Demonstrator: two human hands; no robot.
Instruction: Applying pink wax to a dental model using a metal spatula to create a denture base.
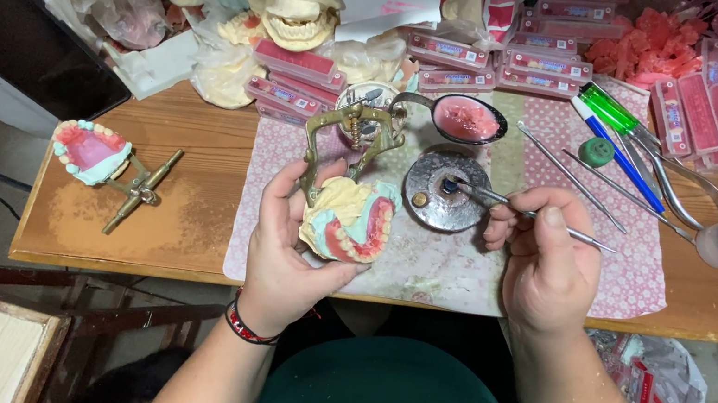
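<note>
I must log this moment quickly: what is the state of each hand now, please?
Left hand: closed around a denture model on a metal articulator.
Right hand: closed, holding a thin metal instrument, tip at a round metal dish.

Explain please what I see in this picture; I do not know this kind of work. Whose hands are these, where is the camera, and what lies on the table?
The camera sits on a person's head and looks down at their own two bare hands. The left hand holds a model of teeth and pink gums mounted in a metal hinged frame. The right hand holds a thin metal tool; its tip rests at a small round metal dish. On the wooden table lie a patterned mat, a spoon with pink wax, more thin tools, pink boxes, and a second teeth model at the left.
</note>
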